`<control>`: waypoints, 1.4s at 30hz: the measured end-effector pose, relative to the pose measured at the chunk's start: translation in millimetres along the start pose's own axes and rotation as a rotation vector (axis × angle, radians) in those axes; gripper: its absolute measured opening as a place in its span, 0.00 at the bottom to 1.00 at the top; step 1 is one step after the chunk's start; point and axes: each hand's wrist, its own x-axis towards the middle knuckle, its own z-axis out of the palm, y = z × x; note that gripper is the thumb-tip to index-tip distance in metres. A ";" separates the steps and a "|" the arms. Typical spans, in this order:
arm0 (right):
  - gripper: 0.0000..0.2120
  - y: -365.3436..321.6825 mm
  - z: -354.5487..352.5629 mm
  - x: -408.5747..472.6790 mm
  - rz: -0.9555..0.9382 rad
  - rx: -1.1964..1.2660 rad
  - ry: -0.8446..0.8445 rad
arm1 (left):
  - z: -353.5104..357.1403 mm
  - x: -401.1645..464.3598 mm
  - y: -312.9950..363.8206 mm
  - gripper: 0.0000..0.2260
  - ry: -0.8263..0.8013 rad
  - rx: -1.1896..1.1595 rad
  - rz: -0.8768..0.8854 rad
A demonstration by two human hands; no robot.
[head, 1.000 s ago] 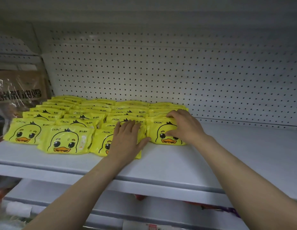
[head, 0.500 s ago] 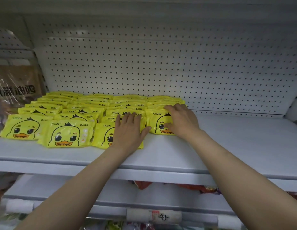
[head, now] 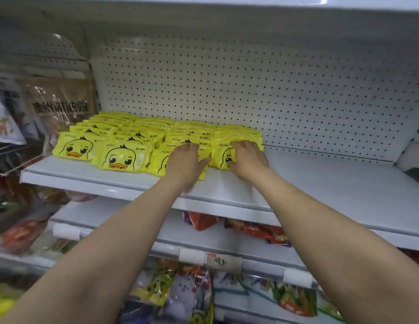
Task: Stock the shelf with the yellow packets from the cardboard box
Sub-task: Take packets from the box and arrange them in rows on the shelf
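Head view: left hand (head: 184,163) lies flat, fingers straight, pressing on the front yellow packet of the third row. Just beside it, the right hand (head: 247,157) covers the front packet of the fourth row, fingers spread over its top and thumb at its near edge. Left of and beyond both hands the yellow packets (head: 120,157) lie in overlapping rows on the white shelf (head: 321,183), reaching back to the pegboard (head: 274,90). Below the hands, a price tag (head: 221,261) sits on a lower shelf edge.
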 end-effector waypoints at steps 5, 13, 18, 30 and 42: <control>0.30 -36.1 -27.0 -28.5 -0.121 0.126 -0.024 | -45.4 -50.0 -18.7 0.27 0.062 -0.137 -0.094; 0.30 -131.6 -53.5 -65.8 -0.357 0.252 0.016 | -125.6 -135.7 -89.0 0.27 0.173 -0.029 -0.208; 0.28 -209.1 -48.8 -81.8 -0.526 0.344 0.022 | -169.0 -187.6 -152.5 0.25 0.227 0.110 -0.289; 0.28 -438.7 9.0 -101.3 -0.682 0.373 -0.060 | -239.6 -264.9 -356.1 0.25 0.289 0.299 -0.277; 0.30 -617.2 110.3 -102.1 -0.570 0.328 -0.288 | -222.3 -291.6 -558.4 0.24 0.047 0.246 -0.254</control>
